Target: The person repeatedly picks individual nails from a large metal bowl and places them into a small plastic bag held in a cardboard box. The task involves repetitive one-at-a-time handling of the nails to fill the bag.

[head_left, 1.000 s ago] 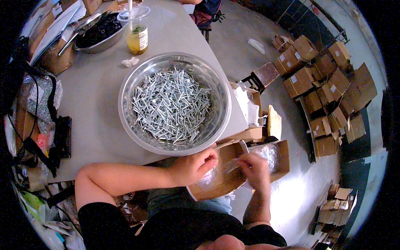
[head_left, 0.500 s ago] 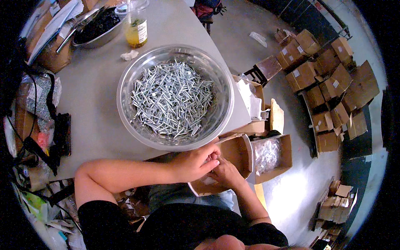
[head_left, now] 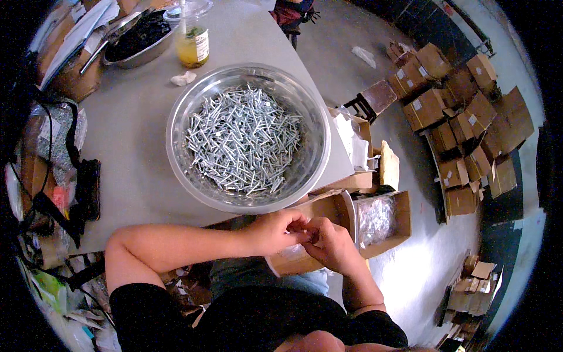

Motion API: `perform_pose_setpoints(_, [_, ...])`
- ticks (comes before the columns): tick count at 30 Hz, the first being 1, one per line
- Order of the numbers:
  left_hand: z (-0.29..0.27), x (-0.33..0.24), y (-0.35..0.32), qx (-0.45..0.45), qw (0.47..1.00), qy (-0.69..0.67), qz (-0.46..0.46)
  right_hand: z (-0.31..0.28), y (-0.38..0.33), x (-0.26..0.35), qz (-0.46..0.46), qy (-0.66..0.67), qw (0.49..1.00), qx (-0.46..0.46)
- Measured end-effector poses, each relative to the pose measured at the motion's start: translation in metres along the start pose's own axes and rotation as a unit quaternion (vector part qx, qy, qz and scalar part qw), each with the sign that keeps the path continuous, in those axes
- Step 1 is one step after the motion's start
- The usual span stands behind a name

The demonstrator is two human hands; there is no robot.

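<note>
A clear round bowl (head_left: 176, 170) full of silvery screws (head_left: 243, 141) sits at the table's near right corner. Just below its rim, my left hand (head_left: 275, 233) is closed, thumb and fingers pinched. My right hand (head_left: 332, 243) meets it fingertip to fingertip, its fingers closed too. Whatever lies between the fingertips is too small and covered to make out. Both hands are over an open cardboard box (head_left: 337, 208) beside the table edge. Some clear plastic shows inside that box, partly covered by my hands.
To the right of that box stands another carton (head_left: 402, 226) holding clear plastic bags (head_left: 375, 220). A drink cup (head_left: 193, 47) and a metal tray (head_left: 141, 53) of dark pieces are at the table's far side. Stacked cartons (head_left: 451, 123) line the right. A black strap (head_left: 73, 135) hangs at left.
My right hand has risen from inside the box and turned, and its fingertips now press against those of my left hand. My left hand has hardly moved.
</note>
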State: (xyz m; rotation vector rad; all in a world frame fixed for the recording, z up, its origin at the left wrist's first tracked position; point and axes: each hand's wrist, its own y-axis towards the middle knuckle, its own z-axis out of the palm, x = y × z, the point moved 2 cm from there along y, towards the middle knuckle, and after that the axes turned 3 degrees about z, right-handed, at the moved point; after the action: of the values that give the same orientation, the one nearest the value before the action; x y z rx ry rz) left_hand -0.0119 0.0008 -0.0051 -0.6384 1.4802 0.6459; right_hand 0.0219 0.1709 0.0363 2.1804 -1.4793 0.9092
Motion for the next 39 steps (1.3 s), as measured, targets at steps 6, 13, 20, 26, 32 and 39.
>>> perform_pose_setpoints(6, [-0.005, -0.006, -0.002, 0.015, 0.991, 0.132, 0.029, -0.049, 0.024, 0.031, -0.02, -0.078, 0.997, 0.002])
perform_pose_setpoints(13, [0.005, -0.003, -0.006, -0.083, 0.963, 0.191, 0.173, -0.056, 0.09, 0.091, -0.209, -0.198, 0.957, -0.047])
perform_pose_setpoints(20, [0.0, -0.016, -0.006, -0.001, 0.96, 0.251, 0.127, -0.049, 0.11, 0.086, -0.224, -0.258, 0.93, 0.137])
perform_pose_setpoints(26, [-0.002, -0.014, -0.005, 0.002, 0.983, 0.159, 0.087, -0.067, 0.106, 0.08, -0.255, -0.132, 0.951, 0.118])
perform_pose_setpoints(32, [0.004, 0.011, 0.005, -0.09, 0.972, 0.122, 0.18, -0.067, 0.104, 0.081, -0.283, -0.097, 0.954, 0.02])
perform_pose_setpoints(39, [-0.004, -0.011, 0.0, 0.013, 0.997, 0.06, 0.046, -0.065, 0.088, 0.06, -0.207, -0.007, 0.97, -0.124])
